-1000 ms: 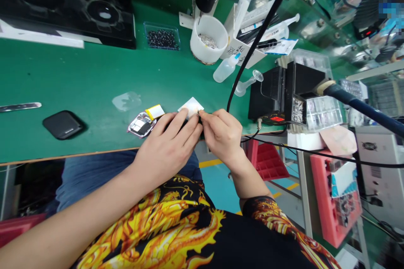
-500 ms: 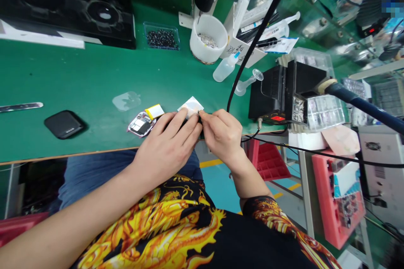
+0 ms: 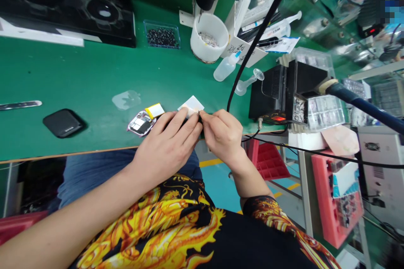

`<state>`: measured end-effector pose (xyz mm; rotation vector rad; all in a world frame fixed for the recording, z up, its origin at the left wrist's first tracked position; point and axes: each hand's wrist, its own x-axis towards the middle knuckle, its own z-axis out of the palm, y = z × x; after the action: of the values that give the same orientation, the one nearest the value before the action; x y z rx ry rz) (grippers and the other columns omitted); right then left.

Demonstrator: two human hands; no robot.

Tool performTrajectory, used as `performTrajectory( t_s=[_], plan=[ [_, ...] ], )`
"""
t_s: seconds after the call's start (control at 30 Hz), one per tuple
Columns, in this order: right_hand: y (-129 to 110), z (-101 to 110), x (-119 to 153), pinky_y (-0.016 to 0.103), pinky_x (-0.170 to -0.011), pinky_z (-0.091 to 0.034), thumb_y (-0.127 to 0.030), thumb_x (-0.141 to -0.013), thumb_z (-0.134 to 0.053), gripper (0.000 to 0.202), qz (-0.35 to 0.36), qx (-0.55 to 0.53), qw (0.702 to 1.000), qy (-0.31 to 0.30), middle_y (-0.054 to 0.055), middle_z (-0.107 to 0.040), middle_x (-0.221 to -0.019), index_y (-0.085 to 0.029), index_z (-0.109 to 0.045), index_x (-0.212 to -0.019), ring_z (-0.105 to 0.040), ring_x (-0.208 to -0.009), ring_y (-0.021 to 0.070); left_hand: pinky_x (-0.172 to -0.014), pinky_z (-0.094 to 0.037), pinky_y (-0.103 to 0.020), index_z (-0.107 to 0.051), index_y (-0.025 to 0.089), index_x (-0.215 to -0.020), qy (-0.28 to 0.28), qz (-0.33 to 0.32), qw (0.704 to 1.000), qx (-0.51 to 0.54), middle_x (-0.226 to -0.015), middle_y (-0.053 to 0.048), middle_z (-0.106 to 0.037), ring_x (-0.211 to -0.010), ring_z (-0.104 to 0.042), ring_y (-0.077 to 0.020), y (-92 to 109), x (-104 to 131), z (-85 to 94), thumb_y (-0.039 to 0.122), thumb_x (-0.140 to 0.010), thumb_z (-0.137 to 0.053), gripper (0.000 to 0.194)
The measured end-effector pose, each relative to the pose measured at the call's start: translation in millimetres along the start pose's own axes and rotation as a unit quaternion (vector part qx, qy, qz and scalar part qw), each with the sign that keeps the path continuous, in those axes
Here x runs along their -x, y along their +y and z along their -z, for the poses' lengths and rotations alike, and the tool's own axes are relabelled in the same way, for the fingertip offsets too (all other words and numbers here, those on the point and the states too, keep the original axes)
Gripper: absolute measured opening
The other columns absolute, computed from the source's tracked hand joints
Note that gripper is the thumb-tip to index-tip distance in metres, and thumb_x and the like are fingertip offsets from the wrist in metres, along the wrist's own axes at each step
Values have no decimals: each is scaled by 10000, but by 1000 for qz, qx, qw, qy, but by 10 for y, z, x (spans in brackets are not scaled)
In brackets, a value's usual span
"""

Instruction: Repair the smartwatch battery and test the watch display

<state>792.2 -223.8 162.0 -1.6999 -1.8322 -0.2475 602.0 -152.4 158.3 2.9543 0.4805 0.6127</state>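
My left hand [image 3: 168, 141] lies with its fingers stretched out over the lower part of a small white square sheet [image 3: 193, 103] near the bench's front edge. The fingers of my right hand [image 3: 222, 134] are pinched together at the sheet's right corner; a tiny dark bit shows at the fingertips, too small to name. Something dark sits beneath the hands, mostly hidden. Just left of my left hand is an opened small device [image 3: 141, 123] with its circuit board exposed. A silver battery pouch with a yellow edge [image 3: 155, 111] lies against its upper right side.
A black rounded case [image 3: 64, 123], a clear film piece [image 3: 126, 99] and a metal strip [image 3: 20, 105] lie leftward. Behind stand a tray of black screws [image 3: 162, 37], a white cup [image 3: 210, 38] and a dropper bottle [image 3: 226, 67]. A black cable [image 3: 261, 29] hangs before the black box unit [image 3: 268, 92].
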Motion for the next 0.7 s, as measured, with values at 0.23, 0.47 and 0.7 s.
performTrajectory(
  t_s=[0.23, 0.47, 0.7],
  plan=[
    [10, 16, 6, 319, -701, -492, -106, -1116, -596, 176, 4, -10, 1000, -2, 33, -665, -845, -144, -768, -1131, -594, -780, 150, -1175, -501, -585, -680, 89, -1470, -1, 5, 1000, 8, -1549, -199, -668, -1477, -584, -418, 2, 6, -12, 179, -1043, -631, 440],
    [26, 26, 33, 319, -683, -497, -121, -1121, -583, 191, -1, -8, 1000, -5, 30, -661, -835, -169, -767, -1134, -598, -766, 150, -1177, -514, -601, -678, 122, -1484, -5, 7, 1000, 16, -1553, -198, -667, -1491, -577, -423, 2, 19, -14, 172, -1032, -635, 456],
    [27, 32, 33, 312, -691, -496, -134, -1126, -586, 192, -4, -6, 1000, -10, 32, -662, -831, -168, -775, -1119, -598, -764, 151, -1177, -508, -611, -666, 85, -1490, -4, 5, 1000, 25, -1550, -212, -666, -1492, -574, -434, -3, 24, -15, 165, -1024, -647, 473]
  ],
)
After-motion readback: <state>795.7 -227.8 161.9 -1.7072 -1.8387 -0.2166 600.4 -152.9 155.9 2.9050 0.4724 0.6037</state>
